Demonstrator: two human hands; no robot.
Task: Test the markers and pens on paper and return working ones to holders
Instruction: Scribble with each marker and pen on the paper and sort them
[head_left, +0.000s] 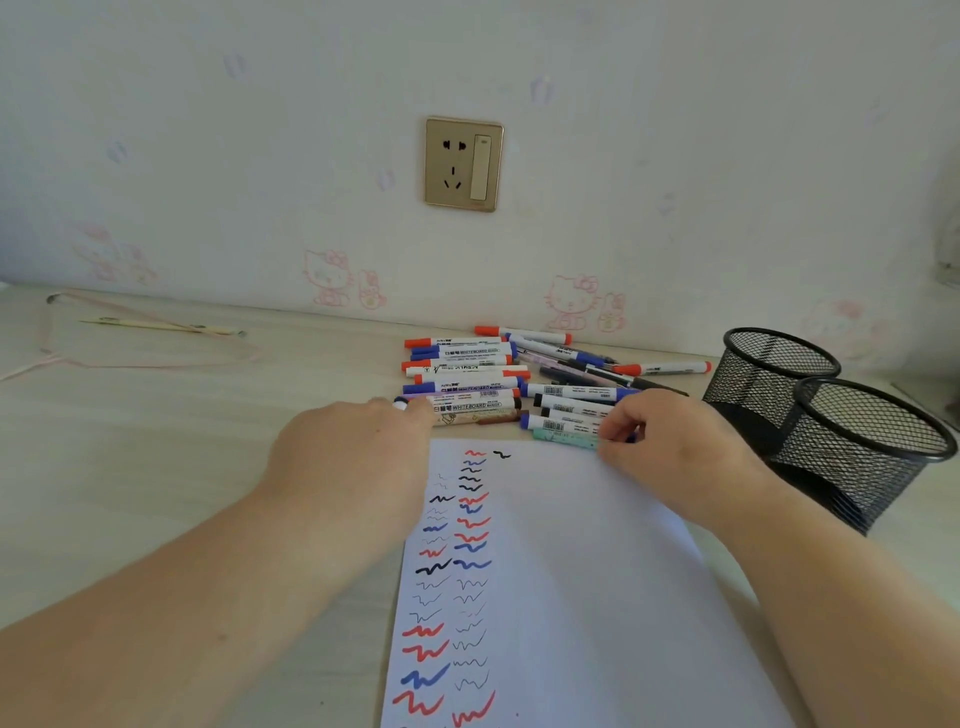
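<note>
Both hands reach into the marker pile (467, 382) just beyond the paper (561, 571).

The left hand (348, 452) has its fingers curled on a marker (470, 408) at the pile's near edge. The right hand (670, 441) pinches a teal pen (563, 440) touching the paper's far edge. Two mesh holders (831, 415) stand right of the paper. Squiggles (452, 571) fill the paper's left side.
</note>
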